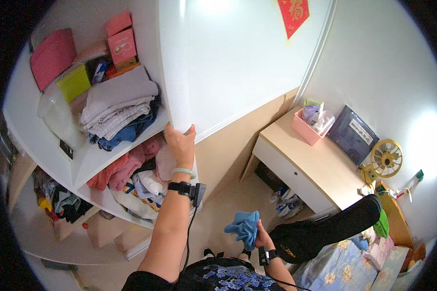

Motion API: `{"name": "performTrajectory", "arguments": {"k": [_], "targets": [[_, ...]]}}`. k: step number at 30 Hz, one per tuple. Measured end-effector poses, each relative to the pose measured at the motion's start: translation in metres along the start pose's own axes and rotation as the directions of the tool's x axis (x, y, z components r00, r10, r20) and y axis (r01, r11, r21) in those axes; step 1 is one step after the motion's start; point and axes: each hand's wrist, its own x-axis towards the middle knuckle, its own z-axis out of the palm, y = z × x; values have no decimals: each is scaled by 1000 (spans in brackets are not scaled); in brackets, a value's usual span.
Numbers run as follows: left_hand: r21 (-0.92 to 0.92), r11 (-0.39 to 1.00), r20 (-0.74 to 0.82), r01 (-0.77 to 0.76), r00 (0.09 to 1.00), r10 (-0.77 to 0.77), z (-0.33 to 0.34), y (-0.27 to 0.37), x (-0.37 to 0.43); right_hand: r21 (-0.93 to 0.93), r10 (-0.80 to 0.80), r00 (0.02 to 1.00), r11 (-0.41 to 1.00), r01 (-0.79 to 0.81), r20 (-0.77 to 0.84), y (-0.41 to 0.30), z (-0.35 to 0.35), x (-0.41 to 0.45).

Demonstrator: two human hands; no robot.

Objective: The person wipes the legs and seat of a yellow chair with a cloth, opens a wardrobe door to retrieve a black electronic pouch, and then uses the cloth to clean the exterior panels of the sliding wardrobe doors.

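My left hand (180, 143) is raised to the front edge of an upright white cabinet panel (177, 91), its fingers and thumb spread around that edge. A blue cloth (243, 229), bunched up, is in my right hand (264, 236), low in front of my body. Left of my left hand, a cabinet shelf (145, 132) bears a stack of folded light-grey cloth (118, 94) with blue denim (127, 136) under it. Heaped pink and red clothes (134, 163) lie in the compartment below, beside white and patterned garments (149, 187).
A desk (291, 145) at right carries a pink basket (309, 127), a dark folder (353, 134) and a yellow fan (386, 160). A black instrument case (324, 229) leans by a bed with a floral cover (335, 265). Cables run from both wristbands.
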Motion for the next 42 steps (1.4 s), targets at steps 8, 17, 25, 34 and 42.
{"name": "performTrajectory", "arguments": {"k": [8, 17, 25, 34, 42], "targets": [[-13, 998, 32, 56, 998, -56, -37, -13, 1, 66, 63, 995, 996, -68, 75, 18, -36, 24], [57, 986, 15, 155, 988, -156, -121, -53, 5, -13, 179, 946, 983, -183, 270, 23, 2, 34], [118, 974, -110, 194, 977, -182, -207, -101, 7, -75, 184, 957, 982, -171, 226, 26, 49, 37], [282, 942, -304, 181, 948, -91, -305, -135, 2, -201, 355, 912, 927, -316, 203, 32, 51, 71], [403, 863, -492, 304, 867, -76, -368, -174, 6, -334, 462, 855, 864, -375, 236, 19, 78, 100]]}}
